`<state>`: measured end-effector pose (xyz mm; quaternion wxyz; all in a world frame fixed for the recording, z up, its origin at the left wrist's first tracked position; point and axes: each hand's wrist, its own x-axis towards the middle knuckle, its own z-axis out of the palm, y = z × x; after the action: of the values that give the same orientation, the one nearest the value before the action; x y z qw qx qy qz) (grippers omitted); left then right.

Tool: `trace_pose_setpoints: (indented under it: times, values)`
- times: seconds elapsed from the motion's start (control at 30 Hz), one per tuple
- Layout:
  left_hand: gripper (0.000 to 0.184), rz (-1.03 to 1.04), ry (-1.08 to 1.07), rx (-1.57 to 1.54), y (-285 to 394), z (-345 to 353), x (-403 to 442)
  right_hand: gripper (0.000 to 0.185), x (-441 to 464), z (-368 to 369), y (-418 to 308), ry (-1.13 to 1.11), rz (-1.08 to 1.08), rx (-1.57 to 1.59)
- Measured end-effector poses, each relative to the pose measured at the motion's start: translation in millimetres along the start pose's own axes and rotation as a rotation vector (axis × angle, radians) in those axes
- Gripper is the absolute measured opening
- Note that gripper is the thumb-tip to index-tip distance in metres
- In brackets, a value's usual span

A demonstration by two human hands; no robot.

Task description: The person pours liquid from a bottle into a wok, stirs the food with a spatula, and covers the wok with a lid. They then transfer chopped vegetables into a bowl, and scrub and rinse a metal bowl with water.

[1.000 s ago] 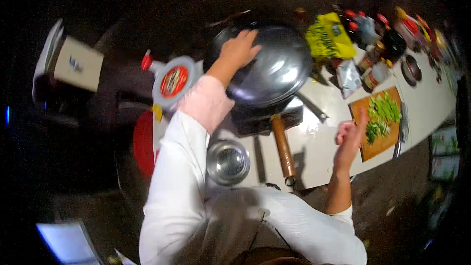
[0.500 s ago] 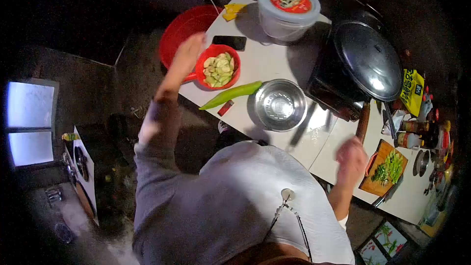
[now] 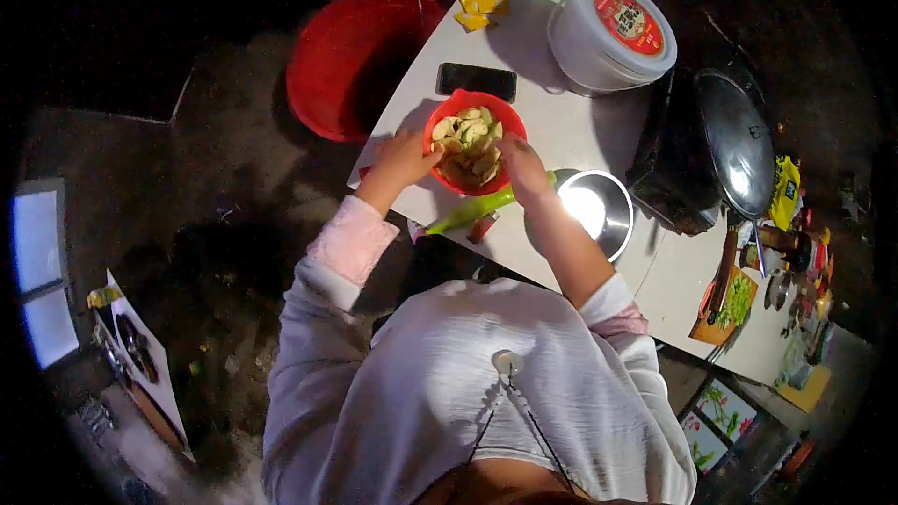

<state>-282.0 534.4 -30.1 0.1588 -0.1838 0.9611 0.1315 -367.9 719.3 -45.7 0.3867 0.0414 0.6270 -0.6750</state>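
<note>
A red plastic bowl [image 3: 479, 189] with a short handle stands on the white table, filled with pale green-edged vegetable slices [image 3: 472, 136]. My left hand [image 3: 404, 161] holds its left side near the handle, partly covering it. On the opposite rim, my right hand [image 3: 524, 168] grips with fingers against the wall; some fingertips are hidden. Just below the bowl lies a long green pepper [image 3: 468, 212], partly under my right forearm. A red lighter [image 3: 483, 226] is beside the pepper. The shiny steel bowl [image 3: 617, 215] sits right of my right forearm, which covers part of it.
A black phone [image 3: 477, 82] lies behind the red bowl. Farther back are yellow packets [image 3: 480, 7] and a lidded white tub [image 3: 599, 47]. At right are a covered wok [image 3: 739, 145] and a cutting board [image 3: 703, 329] with chopped greens. A red bucket [image 3: 323, 65] stands left of the table.
My right hand has moved from beside the wok handle to the red bowl's right rim. My left hand has come down from the air onto its left side. The view has shifted.
</note>
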Motion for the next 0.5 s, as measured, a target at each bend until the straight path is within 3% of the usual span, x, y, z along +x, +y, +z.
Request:
trace_pose_setpoints:
  times: [0.03,0.13,0.17,0.2,0.23,0.27,0.33,0.37,0.43,0.47,0.5]
  values:
    - [0.057,0.023,-0.335,-0.108,-14,-10,7,0.045,28,-3,21,0.019,0.005,-0.007]
    - [0.057,0.204,-0.427,-0.066,-49,18,13,0.057,89,-10,74,0.173,-0.141,-0.166]
    - [0.057,0.214,-0.434,-0.072,-51,17,12,0.054,96,-5,78,0.284,-0.117,-0.418]
    - [0.055,0.187,-0.53,-0.191,-49,14,11,0.052,91,13,64,0.392,-0.091,-0.669]
    - [0.052,0.158,-0.625,-0.309,-50,13,13,0.066,81,24,50,0.426,-0.026,-0.878]
    - [0.052,0.164,-0.629,-0.312,-55,22,17,0.066,76,35,40,0.431,-0.022,-0.881]
    - [0.047,0.216,-0.785,-0.72,-65,50,26,0.07,75,50,34,0.519,-0.006,-1.006]
    - [0.043,0.097,-0.912,-0.907,-63,45,23,0.07,80,48,38,0.526,0.003,-1.006]
    - [0.041,0.071,-0.947,-1.024,-60,46,19,0.07,95,35,46,0.337,-0.132,-1.1]
    - [0.038,0.039,-0.969,-1.143,-59,45,18,0.07,97,32,49,0.351,-0.124,-1.098]
    - [0.038,0.049,-0.981,-1.138,-59,43,17,0.069,97,28,51,0.202,-0.128,-1.117]
